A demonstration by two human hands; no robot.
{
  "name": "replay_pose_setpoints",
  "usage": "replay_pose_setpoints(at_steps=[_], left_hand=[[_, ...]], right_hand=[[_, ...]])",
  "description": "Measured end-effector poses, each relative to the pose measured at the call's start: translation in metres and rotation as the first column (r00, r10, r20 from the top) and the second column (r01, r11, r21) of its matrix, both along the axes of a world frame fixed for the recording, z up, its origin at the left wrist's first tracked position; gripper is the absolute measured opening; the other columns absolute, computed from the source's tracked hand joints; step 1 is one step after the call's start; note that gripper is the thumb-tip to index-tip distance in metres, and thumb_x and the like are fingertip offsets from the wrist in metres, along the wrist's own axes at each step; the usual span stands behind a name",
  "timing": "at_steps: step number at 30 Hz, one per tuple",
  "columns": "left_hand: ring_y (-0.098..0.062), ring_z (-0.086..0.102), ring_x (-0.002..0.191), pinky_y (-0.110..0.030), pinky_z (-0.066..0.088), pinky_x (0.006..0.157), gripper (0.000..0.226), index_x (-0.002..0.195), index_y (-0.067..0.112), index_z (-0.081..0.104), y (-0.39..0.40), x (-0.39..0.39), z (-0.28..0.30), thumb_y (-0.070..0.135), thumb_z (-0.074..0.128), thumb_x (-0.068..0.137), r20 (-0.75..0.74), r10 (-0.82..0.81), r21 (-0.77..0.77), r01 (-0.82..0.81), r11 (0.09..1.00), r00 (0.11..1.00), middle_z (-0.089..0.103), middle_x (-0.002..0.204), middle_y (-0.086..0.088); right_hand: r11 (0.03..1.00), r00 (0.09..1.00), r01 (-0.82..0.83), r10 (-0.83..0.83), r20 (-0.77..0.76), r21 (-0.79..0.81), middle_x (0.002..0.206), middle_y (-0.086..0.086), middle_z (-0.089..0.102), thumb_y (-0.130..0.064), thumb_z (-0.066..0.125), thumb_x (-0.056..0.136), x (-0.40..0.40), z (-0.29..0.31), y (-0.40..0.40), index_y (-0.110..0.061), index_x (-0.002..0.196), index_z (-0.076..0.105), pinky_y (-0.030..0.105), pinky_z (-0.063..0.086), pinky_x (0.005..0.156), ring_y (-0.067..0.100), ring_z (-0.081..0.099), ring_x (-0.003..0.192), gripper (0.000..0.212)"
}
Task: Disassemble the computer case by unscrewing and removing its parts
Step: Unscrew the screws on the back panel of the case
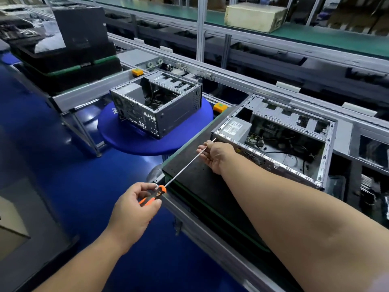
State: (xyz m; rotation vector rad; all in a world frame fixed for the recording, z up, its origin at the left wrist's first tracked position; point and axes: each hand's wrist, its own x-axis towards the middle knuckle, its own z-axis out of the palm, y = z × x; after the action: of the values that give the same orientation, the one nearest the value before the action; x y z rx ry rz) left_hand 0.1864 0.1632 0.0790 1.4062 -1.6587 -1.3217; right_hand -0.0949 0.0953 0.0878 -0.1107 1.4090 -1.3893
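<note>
Computer case (273,142) lies open-topped on my table (195,161), ahead and right. Screwdriver (179,171) runs long-axis toward its near-left corner; my left hand (134,207) grasps the handle, right hand (214,157), nearer the case, pinches the shaft.

light: bright, overhead, cool
glare: on blue floor (52,144)
edges: wide-angle bend, corners soft
focus: centre sharp

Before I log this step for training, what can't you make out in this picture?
- Head view: the screwdriver tip and any screw at the near computer case corner, hidden behind the right hand.
- The power supply label: print too small.
- The left hand covers most of the handle.
- The near case's front side faces away.
</note>
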Motion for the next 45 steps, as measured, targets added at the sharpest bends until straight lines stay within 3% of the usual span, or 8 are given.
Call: replay_pose_setpoints(at_steps=[7,10,14,20,26,31,37,45], left_hand=[[-0.003,0.065,0.084,-0.013,0.049,0.063,0.031,0.111,0.042,0.066,0.001,0.008,-0.009,0.017,0.075,0.094,0.206,-0.046,-0.293,0.107,0.95,0.977,0.069,0.096,0.01],[-0.011,0.062,0.06,-0.022,0.045,0.048,0.017,0.11,0.024,0.074,0.0,0.002,-0.006,0.013,0.063,0.103,-0.165,0.066,0.165,-0.039,0.986,0.984,0.075,0.088,-0.004],[-0.016,0.059,0.057,-0.022,0.041,0.04,0.026,0.11,0.001,0.073,-0.002,0.003,0.008,0.021,0.057,0.106,-0.453,0.372,0.725,0.092,0.682,0.81,0.073,0.092,-0.019],[-0.012,0.069,0.072,-0.029,0.052,0.059,0.029,0.121,0.036,0.066,-0.001,0.007,0.0,0.022,0.075,0.097,-0.021,-0.022,0.058,0.023,0.998,1.0,0.07,0.096,0.001],[-0.001,0.063,0.088,-0.013,0.046,0.065,0.03,0.116,0.043,0.064,0.001,0.014,-0.009,0.025,0.074,0.094,0.315,-0.072,-0.354,0.187,0.916,0.947,0.064,0.096,0.017],[-0.015,0.064,0.061,-0.026,0.045,0.05,0.017,0.114,0.022,0.074,-0.003,0.008,-0.008,0.015,0.062,0.104,-0.162,0.02,0.186,0.011,0.982,0.987,0.077,0.088,-0.005],[-0.018,0.059,0.057,-0.025,0.038,0.04,0.027,0.112,0.003,0.074,-0.003,0.004,0.007,0.024,0.06,0.105,-0.412,0.346,0.715,0.064,0.696,0.843,0.075,0.096,-0.021],[-0.004,0.063,0.081,-0.02,0.049,0.064,0.042,0.111,0.053,0.057,0.003,0.01,-0.003,0.026,0.081,0.09,0.203,-0.038,-0.188,0.077,0.979,0.978,0.06,0.097,0.012]], right_hand=[[0.999,0.999,0.035,-0.035,-0.035,0.012,0.08,0.002,0.062,-0.024,0.039,0.111,0.0,-0.004,-0.005,-0.015,0.088,0.053,0.017,0.046,0.038,0.006,0.062,0.042,0.028],[0.998,0.997,0.058,-0.057,-0.044,0.017,0.081,0.003,0.065,-0.026,0.043,0.111,-0.001,-0.004,-0.005,-0.014,0.09,0.055,0.016,0.048,0.038,0.005,0.062,0.042,0.027],[0.997,0.996,0.069,-0.067,-0.054,0.044,0.081,0.003,0.067,-0.024,0.048,0.109,-0.004,-0.004,-0.005,-0.011,0.093,0.059,0.017,0.05,0.04,0.007,0.064,0.044,0.024],[0.995,0.996,0.073,-0.07,-0.051,0.061,0.079,0.003,0.068,-0.025,0.051,0.108,-0.003,-0.003,-0.006,-0.009,0.09,0.059,0.017,0.05,0.04,0.007,0.066,0.046,0.025],[0.993,0.995,0.094,-0.092,-0.038,0.064,0.076,0.003,0.067,-0.024,0.05,0.108,-0.002,-0.001,-0.005,-0.009,0.09,0.059,0.017,0.048,0.038,0.008,0.064,0.043,0.026],[0.993,0.995,0.086,-0.082,-0.053,0.076,0.073,0.005,0.065,-0.025,0.052,0.108,-0.003,-0.001,-0.005,-0.005,0.088,0.06,0.016,0.048,0.037,0.008,0.063,0.04,0.029],[0.994,0.995,0.085,-0.081,-0.056,0.068,0.076,0.005,0.063,-0.025,0.052,0.108,-0.002,0.001,-0.005,-0.007,0.095,0.059,0.015,0.046,0.036,0.007,0.061,0.038,0.023],[0.992,0.992,0.108,-0.103,-0.072,0.069,0.075,0.004,0.065,-0.024,0.053,0.107,-0.002,0.0,-0.007,-0.009,0.091,0.059,0.016,0.049,0.037,0.007,0.063,0.04,0.024]])
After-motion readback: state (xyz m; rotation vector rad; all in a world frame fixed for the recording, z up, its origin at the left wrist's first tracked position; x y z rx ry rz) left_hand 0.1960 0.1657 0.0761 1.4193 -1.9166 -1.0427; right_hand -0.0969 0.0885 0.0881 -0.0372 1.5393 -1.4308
